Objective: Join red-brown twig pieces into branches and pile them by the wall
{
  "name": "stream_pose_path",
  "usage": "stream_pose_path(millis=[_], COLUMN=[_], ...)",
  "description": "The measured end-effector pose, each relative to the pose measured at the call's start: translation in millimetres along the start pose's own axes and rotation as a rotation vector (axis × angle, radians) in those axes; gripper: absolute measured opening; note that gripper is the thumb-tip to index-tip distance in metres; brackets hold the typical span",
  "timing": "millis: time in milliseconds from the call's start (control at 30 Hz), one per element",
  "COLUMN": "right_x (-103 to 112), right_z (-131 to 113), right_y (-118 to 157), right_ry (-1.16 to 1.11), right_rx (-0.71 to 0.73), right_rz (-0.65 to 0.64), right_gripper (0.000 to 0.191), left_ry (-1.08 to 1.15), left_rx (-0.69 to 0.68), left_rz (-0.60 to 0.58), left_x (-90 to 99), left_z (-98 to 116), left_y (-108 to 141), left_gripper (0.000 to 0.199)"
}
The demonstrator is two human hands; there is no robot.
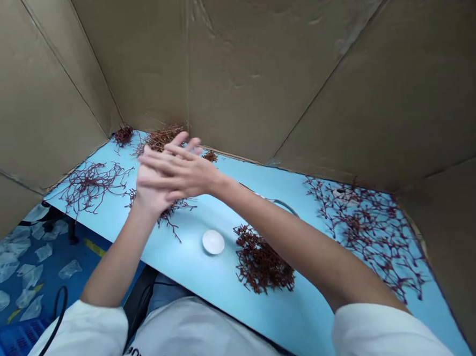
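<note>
My left hand [151, 193] and my right hand [193, 174] meet over the left part of the light blue table [213, 292]. The right lies across the left palm, with the fingers of both stretched out. Whether anything lies between the palms is hidden. Beneath them, partly covered, is a dark red branching bunch of twig-like pieces [168, 217]. Brown twig-like pieces [165, 135] are heaped just behind the fingers. A small white round dish [213, 242] sits in front of the hands, and a dense reddish-brown pile [259, 265] lies under my right forearm.
Loose red strands [89, 181] spread at the table's left end, near a small dark red clump [123, 135]. Many branching red pieces [362, 224] cover the right end. Cardboard walls [231, 65] enclose the back and sides. Clear plastic bags [30, 276] and a blue crate [20, 341] are on the floor.
</note>
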State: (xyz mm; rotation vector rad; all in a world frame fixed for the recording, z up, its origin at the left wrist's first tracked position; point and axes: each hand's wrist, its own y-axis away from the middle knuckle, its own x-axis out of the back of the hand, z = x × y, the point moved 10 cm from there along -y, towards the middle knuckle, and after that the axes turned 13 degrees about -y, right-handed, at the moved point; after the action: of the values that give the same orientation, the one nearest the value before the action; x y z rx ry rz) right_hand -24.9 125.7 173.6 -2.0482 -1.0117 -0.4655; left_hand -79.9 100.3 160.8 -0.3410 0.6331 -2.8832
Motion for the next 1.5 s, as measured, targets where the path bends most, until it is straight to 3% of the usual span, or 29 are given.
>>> stream_pose_path(millis=[67,200,300,467,633,800,900,1067,1233,1400,1500], right_x=[21,74,77,82,84,81,77,69,64,53,53], right_z=[14,45,25,-37,-71,-79,-89,-93,-99,-103,-103], right_y=[1,16,35,57,63,70,72,74,81,86,88], right_ry=[0.069,0.116,0.088,-0.068,-0.125,-0.167,-0.088,0.061,0.288,0.499,0.557], right_rx=[0.088,-0.063,-0.065,0.039,0.107,0.153,0.255,0.332,0.432,0.516,0.514], right_rz=[-0.040,0.289,0.380,0.507,0.525,0.512,0.460,0.402,0.391,0.266,0.262], right_gripper=[0.070,0.051,0.032,0.013,0.008,0.008,0.014,0.018,0.022,0.035,0.039], left_ry=[0.117,0.479,0.544,0.521,0.440,0.072,-0.207,-0.438,-0.589,-0.579,-0.560], left_rx=[0.025,0.138,0.177,0.189,0.073,-0.189,-0.312,-0.456,-0.540,-0.525,-0.505], left_rz=[-0.033,-0.056,-0.037,-0.065,-0.070,0.187,0.239,0.205,0.247,0.272,0.317], left_x=[-0.4,3.9,8.3,3.7,0.1,19.6,20.3,17.4,19.4,23.9,30.3], left_z=[11,17,17,22,38,65,87,110,116,113,113], left_y=[8,23,31,39,45,52,52,46,50,52,53], left_gripper=[0.078,0.085,0.083,0.089,0.092,0.028,0.016,0.008,0.009,0.010,0.013])
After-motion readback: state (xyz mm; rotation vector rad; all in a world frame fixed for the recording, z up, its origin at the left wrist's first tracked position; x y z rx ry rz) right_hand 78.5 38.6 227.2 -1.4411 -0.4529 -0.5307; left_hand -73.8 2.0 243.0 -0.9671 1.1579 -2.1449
